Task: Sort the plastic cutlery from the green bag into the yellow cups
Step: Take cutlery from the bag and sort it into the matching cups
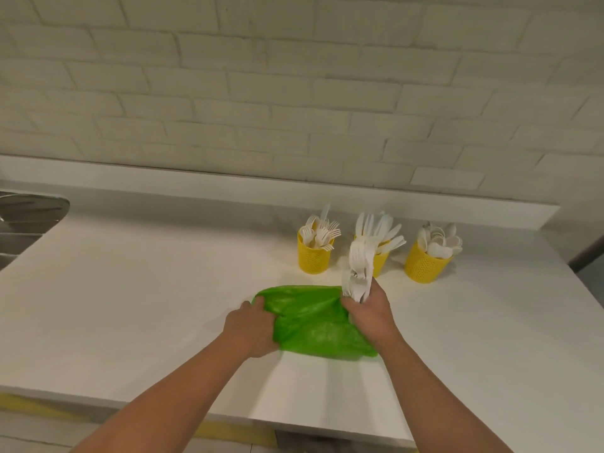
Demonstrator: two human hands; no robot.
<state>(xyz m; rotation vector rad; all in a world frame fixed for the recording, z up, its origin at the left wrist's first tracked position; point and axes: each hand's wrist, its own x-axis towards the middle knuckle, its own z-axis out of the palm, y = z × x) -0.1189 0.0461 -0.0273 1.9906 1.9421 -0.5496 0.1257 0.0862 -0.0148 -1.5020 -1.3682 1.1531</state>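
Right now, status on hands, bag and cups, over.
Left hand grips green bag, left edge. Right hand holds cutlery bunch at bag's right edge. Three yellow cups behind, all holding cutlery; bunch overlaps middle cup in view.

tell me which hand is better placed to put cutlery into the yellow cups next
Right. The right hand grips a bunch of white cutlery close in front of the yellow cups; the left hand grips the green bag by its edge, farther from them.
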